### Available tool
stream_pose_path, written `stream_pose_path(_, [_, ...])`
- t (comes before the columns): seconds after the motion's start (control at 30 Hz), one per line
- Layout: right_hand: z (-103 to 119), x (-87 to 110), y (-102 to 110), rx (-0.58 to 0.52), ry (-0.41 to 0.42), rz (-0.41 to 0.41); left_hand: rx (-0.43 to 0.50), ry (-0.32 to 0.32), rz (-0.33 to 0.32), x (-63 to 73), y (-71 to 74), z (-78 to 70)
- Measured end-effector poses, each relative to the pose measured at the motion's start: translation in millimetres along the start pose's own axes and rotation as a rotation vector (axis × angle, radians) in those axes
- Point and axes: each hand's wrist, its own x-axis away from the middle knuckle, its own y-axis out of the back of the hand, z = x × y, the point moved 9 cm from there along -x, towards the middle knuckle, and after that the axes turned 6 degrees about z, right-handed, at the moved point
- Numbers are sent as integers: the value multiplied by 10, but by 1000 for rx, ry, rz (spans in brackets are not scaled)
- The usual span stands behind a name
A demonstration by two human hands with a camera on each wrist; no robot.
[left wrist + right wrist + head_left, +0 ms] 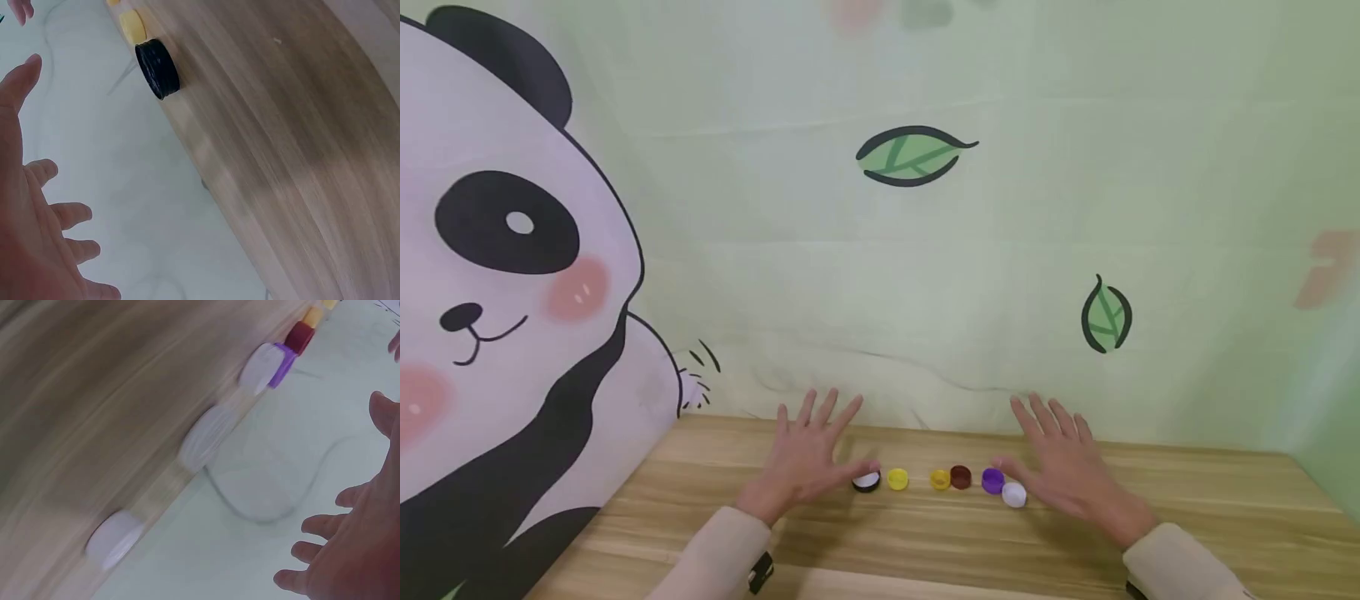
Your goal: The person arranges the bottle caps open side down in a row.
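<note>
Wears long, pale beige sleeves, matching in colour: left sleeve [711, 554], right sleeve [1183, 562]. Look plain and smooth in head view, each ending at the wrist in a clean edge. Leaves left hand [808, 458] and right hand [1067, 467] bare, five digits apiece. Shows small black angular fitting [761, 573] at inner edge of left sleeve, with pale glint; too small to identify. Shows black strip [1136, 590] below right sleeve, mostly cut off by frame.

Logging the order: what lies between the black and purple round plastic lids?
The head view shows a round yellow plastic lid, a round amber plastic lid and a round maroon plastic lid.
</note>
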Motion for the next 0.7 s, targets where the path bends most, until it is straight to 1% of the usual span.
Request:
stream_pose_path(0.1, [104,-67,-6,-17,12,0,-6,-3,-13,-9,25,14])
stream_pose_path(0.2, [229,-136,-26,-54,32,-3,8,-5,-27,-5,37,37])
stream_pose_path(0.3, [359,-202,-46,-142,50,4,36,-7,-44,0,51,48])
stream_pose_path(0.37, [418,-243,-84,-228,41,23,57,-5,-50,8,50,53])
stream_pose_path(0.47, [477,-299,-164,-367,6,46,104,-11,-76,23,57,56])
stream_pose_path(0.53, [502,-337,-228,-437,-30,53,141,-13,-93,29,61,62])
stream_pose_path(0.6, [564,-388,-297,-467,-32,54,181,-14,-108,33,63,75])
stream_pose_path(0.7, [687,-469,-406,-474,5,58,223,-14,-122,25,58,86])
